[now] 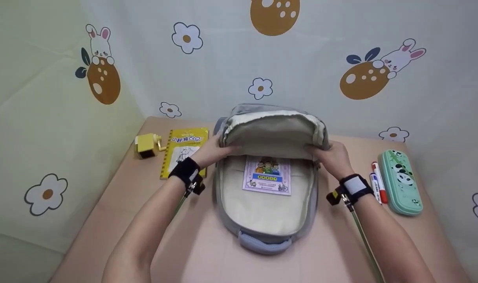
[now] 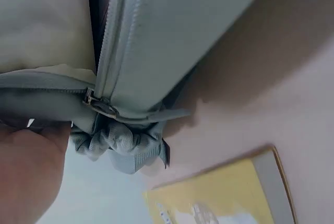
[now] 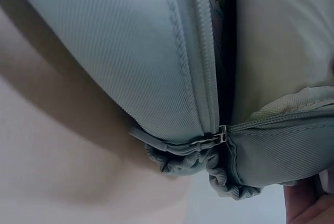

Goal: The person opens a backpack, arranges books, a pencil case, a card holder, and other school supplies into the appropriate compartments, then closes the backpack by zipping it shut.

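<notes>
A grey-blue backpack (image 1: 266,212) lies unzipped, its carry handle toward me. Its front flap (image 1: 270,137) is raised, showing the pale lining. Inside is a purple-edged picture book (image 1: 267,184), its top part hidden behind the flap. My left hand (image 1: 217,151) grips the flap's left edge, thumb on the inner side. At the opposite edge, my right hand (image 1: 333,157) pinches the flap the same way. A zipper pull (image 2: 102,106) hangs at the corner in the left wrist view. Another zipper slider (image 3: 222,134) shows in the right wrist view, near gathered fabric.
On the left are a yellow spiral-bound book (image 1: 184,147) and a yellow-and-black crank pencil sharpener (image 1: 146,145). To the right lie red and blue markers (image 1: 378,182) beside a green panda pencil case (image 1: 401,182). A patterned curtain (image 1: 223,70) stands behind the pink table (image 1: 117,192).
</notes>
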The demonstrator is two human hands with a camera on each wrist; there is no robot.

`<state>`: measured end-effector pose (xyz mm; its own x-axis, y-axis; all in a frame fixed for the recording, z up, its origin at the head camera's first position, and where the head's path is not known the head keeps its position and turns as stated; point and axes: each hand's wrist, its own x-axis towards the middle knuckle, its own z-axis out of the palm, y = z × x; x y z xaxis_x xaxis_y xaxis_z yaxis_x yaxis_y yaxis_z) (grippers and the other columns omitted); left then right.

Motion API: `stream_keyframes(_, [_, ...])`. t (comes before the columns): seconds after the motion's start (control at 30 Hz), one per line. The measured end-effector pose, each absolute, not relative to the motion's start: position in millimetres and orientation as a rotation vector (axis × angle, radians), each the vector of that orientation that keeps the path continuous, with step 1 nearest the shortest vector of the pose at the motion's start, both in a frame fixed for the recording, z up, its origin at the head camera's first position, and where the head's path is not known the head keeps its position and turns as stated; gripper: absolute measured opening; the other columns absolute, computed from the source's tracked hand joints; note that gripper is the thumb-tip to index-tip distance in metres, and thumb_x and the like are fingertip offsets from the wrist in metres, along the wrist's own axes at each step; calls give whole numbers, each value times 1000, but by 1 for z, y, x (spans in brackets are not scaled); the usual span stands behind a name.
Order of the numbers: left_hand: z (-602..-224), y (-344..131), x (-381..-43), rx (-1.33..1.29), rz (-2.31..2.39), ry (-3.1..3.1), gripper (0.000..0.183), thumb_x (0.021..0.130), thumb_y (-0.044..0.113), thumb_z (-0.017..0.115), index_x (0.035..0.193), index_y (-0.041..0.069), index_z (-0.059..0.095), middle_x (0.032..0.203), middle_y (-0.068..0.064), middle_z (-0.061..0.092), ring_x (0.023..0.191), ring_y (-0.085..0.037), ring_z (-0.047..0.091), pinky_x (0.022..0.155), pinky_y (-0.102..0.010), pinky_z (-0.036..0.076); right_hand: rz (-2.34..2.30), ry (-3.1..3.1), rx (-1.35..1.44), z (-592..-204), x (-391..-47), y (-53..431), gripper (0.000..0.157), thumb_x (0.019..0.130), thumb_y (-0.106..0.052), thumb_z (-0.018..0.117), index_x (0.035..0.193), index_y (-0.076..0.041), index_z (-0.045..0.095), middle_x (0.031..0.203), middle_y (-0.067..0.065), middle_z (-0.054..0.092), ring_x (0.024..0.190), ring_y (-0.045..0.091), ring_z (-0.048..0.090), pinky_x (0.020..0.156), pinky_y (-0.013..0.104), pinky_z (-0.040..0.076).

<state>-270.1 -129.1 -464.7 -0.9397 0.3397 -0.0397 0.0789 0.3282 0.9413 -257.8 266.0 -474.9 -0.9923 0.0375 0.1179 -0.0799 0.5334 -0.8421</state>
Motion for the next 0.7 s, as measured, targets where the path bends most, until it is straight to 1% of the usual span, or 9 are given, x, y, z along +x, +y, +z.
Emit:
stream_keyframes(0.1, [-464,-139,-262,419,1578,2421,93,86,49,80,161,29,29,158,-7,42,144,-30,39,117,-50,30,1449,-2647,22,-475,-257,266,59,83,-56,80,67,-10,47,59,-3,51,59,18,50,54,32,38])
stream_keyframes(0.2, [-465,-155,-252,402,1634,2403,87,93,54,70,163,23,26,166,-6,28,152,-31,25,121,-49,23,1453,-2651,12,-475,-257,265,59,83,-57,80,67,-11,46,59,-3,49,57,18,48,52,32,37])
stream_keyframes(0.27, [-467,-167,-245,363,1686,2409,80,99,55,60,162,19,27,167,-6,24,152,-30,22,121,-48,23,1459,-2653,14,-475,-257,265,59,83,-57,80,68,-12,46,58,-3,46,55,17,47,51,32,37])
stream_keyframes(0.4, [-475,-191,-235,219,1593,2603,72,105,53,48,159,8,34,162,-12,36,148,-31,33,119,-47,28,1477,-2657,10,-475,-256,264,59,82,-58,80,68,-12,45,58,-4,41,54,17,43,50,32,34])
stream_keyframes(0.47, [-478,-202,-232,92,1386,2747,70,105,51,50,155,4,40,156,-17,44,141,-34,43,116,-50,34,1478,-2658,12,-475,-256,265,59,83,-57,80,68,-12,46,58,-4,43,54,17,44,50,32,36])
stream_keyframes(0.53, [-482,-213,-228,-19,1102,2868,64,103,48,54,145,-1,51,143,-22,56,127,-36,56,108,-52,42,1479,-2655,9,-475,-256,265,59,83,-57,80,67,-11,47,58,-3,47,55,18,47,51,32,38])
stream_keyframes(0.6, [-486,-220,-225,-101,836,2926,56,101,46,57,125,-4,65,119,-23,67,103,-35,64,90,-50,50,1476,-2654,6,-474,-256,264,59,83,-57,80,67,-10,48,59,0,52,57,20,52,53,32,41])
stream_keyframes(0.63, [-488,-224,-223,-126,742,2938,52,100,45,59,112,-5,68,105,-22,69,90,-33,65,80,-47,52,1471,-2656,5,-474,-256,264,59,82,-57,80,67,-10,49,60,2,54,58,21,54,54,33,42])
stream_keyframes(0.7, [-493,-228,-222,-162,594,2946,51,98,48,61,89,-2,67,81,-16,65,71,-29,59,65,-41,46,1470,-2658,3,-474,-257,264,58,82,-58,80,68,-9,52,62,5,58,62,25,59,56,33,45])
